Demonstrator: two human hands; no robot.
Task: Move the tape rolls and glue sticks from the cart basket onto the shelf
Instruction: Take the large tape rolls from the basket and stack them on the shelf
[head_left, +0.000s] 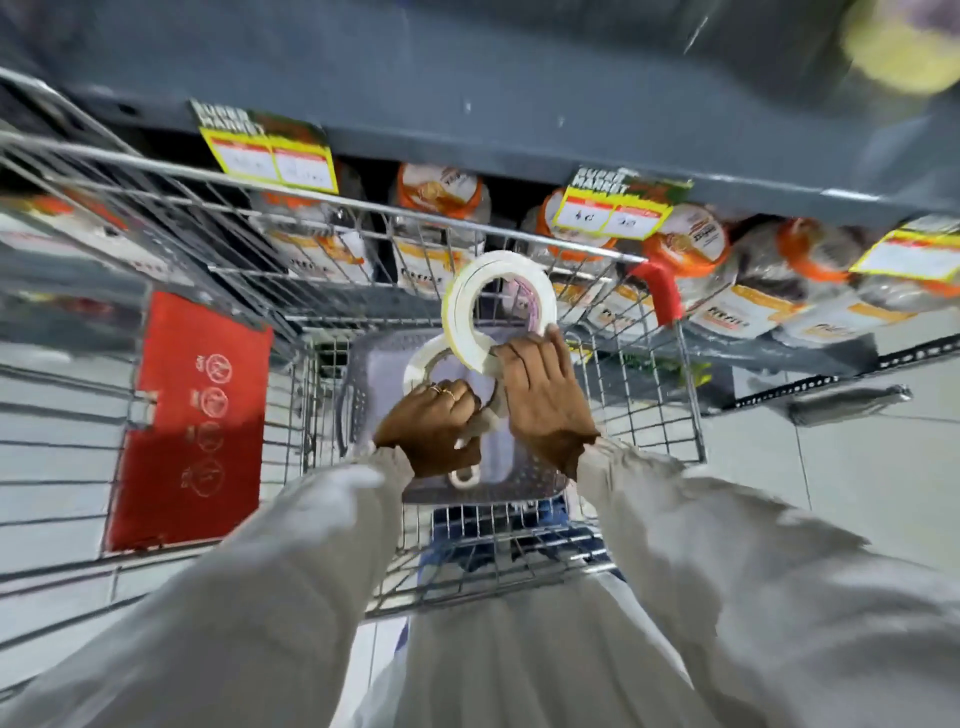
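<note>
Both my hands are down inside the wire cart (363, 218), over a grey perforated plastic basket (535, 467). My right hand (545, 400) grips the lower edge of a large white tape roll (457, 306), held upright above the basket. My left hand (431, 426) is closed around a second white tape roll (421, 369) that lies lower, partly behind the first. Another small white roll (464, 477) peeks out under my left wrist. I see no glue sticks. The grey metal shelf (519, 150) runs across the top of the view, just beyond the cart.
Below the shelf edge stand several clear jars with orange lids (441, 192). Yellow price tags (275, 156) hang from the shelf front. A red flap (192, 415) sits on the cart's left side and a red corner guard (662, 291) on its right rim. Pale floor tiles (857, 467) lie to the right.
</note>
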